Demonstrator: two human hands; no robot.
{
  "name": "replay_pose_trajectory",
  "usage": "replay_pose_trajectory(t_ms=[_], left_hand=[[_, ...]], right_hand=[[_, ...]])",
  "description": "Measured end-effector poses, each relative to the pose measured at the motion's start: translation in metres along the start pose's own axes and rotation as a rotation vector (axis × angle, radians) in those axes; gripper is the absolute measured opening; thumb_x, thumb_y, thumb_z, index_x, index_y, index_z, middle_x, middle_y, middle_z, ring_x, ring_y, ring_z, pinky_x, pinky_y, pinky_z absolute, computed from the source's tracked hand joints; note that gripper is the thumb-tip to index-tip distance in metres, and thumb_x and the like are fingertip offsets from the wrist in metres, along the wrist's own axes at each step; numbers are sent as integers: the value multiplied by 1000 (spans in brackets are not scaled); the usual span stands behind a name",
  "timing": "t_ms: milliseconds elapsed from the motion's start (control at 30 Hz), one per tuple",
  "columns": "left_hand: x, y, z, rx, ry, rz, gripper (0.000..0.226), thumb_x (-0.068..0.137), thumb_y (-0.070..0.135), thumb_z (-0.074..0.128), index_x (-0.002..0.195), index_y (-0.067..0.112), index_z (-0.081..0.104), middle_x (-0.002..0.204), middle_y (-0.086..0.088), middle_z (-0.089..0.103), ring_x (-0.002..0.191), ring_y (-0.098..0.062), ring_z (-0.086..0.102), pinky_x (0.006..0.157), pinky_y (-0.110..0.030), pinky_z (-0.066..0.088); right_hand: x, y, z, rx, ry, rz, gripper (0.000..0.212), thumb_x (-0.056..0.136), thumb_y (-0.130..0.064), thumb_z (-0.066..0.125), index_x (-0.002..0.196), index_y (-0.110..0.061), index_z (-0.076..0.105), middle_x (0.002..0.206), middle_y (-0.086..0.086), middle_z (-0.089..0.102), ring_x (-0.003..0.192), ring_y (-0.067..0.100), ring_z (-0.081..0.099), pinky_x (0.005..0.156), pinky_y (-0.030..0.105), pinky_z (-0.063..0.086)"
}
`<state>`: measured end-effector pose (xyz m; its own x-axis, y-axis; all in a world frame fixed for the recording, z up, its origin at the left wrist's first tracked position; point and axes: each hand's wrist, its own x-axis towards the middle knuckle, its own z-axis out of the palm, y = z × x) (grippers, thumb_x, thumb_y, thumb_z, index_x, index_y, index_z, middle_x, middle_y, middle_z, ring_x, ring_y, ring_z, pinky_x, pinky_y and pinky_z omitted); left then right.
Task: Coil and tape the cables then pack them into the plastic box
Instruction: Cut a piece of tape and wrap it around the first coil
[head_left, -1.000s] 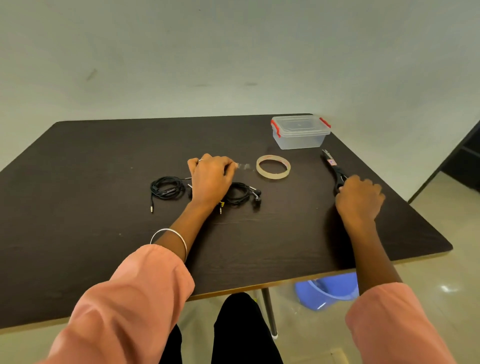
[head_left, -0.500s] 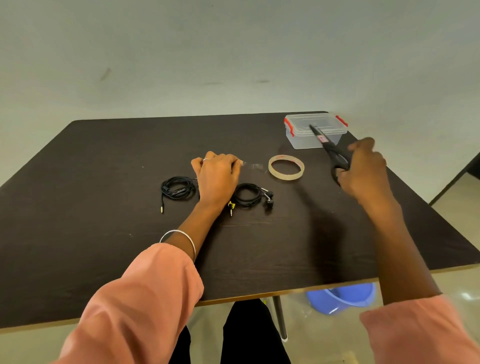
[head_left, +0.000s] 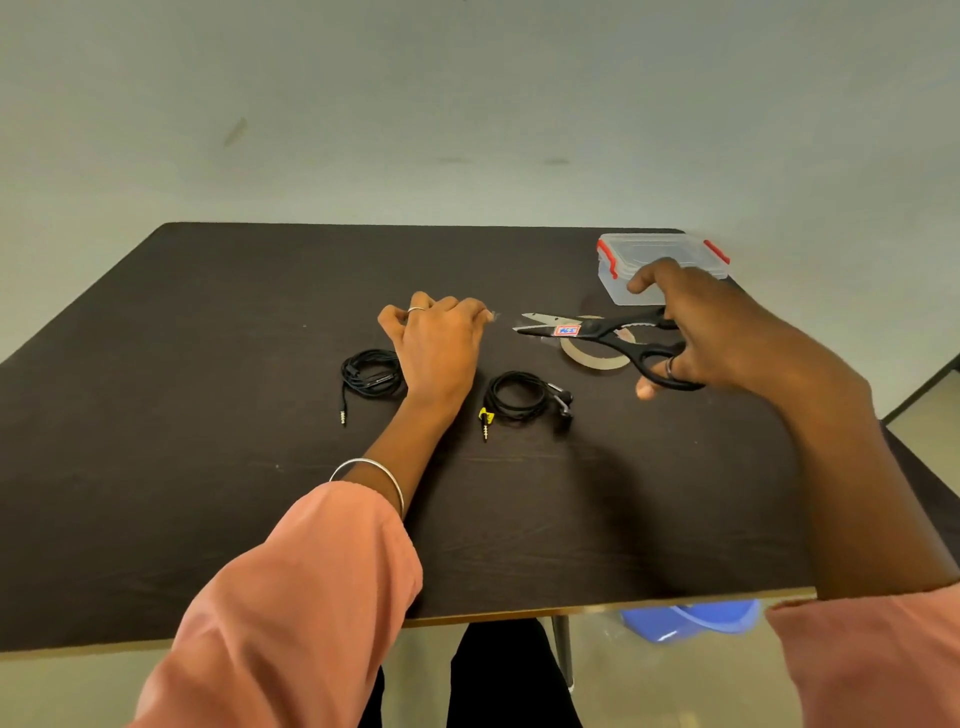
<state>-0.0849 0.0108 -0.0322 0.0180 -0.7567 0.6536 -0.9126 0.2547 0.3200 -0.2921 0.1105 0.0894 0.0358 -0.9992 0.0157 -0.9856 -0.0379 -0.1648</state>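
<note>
- Fingers (head_left: 670, 366) of the right hand (head_left: 727, 332) threaded through the black loops of the scissors (head_left: 597, 332), thumb raised above; blades slightly parted, tips aimed left toward the other hand.
- Left hand (head_left: 441, 343) knuckles-up on the table (head_left: 208, 415), fingers curled, fingertips seemingly pinching the end of a clear strip of tape (head_left: 501, 317); strip thin and glassy, hard to trace fully.
- Tape roll (head_left: 597, 358) flat on the table beneath the scissors: a tan cardboard ring, partly hidden by the handles.
- Two black cables, each wound into a small round coil: left cable (head_left: 371, 374) just left of the left wrist, its straight plug trailing toward the near edge; right cable (head_left: 519, 397) just right of the wrist, with a yellow-marked plug and earbuds at its side.
- Plastic box (head_left: 618, 280) at the far right corner: clear, rectangular, lid on with red clips, partly behind the right hand.
- Table dark brown, matte, faint wood grain, pale edge along the near side.
- Salmon-pink sleeves on both arms, a thin metal bangle (head_left: 369, 473) on the left wrist, a ring on each hand.
- Compared with half a second ago: scissors swung from pointing away near the box to lying level over the tape roll, tips now close to the left fingertips; left hand and both coils unmoved.
</note>
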Motion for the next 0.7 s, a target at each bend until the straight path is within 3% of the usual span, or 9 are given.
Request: replay_pose_trajectory(t_ms=[267,700], left_hand=[[-1,0,-3,-22,-13,4,20,94,36,56,100,27,73,87,5,73,95,-21,57,87,-40,21],[-3,0,-5,-55,-9,7,22,94,37,55,100,27,73,86,5,72,95,-21,57,87,-41,22]], right_hand=[[21,-12,-7,-277,25,-69,104,48,-27,95,133,-18,36,121,13,51,109,34,50,89,37,37],[37,-20,-2,-385,104,-183,59,68,-16,83,114,-13,45,110,14,54,97,33,53,74,35,37]])
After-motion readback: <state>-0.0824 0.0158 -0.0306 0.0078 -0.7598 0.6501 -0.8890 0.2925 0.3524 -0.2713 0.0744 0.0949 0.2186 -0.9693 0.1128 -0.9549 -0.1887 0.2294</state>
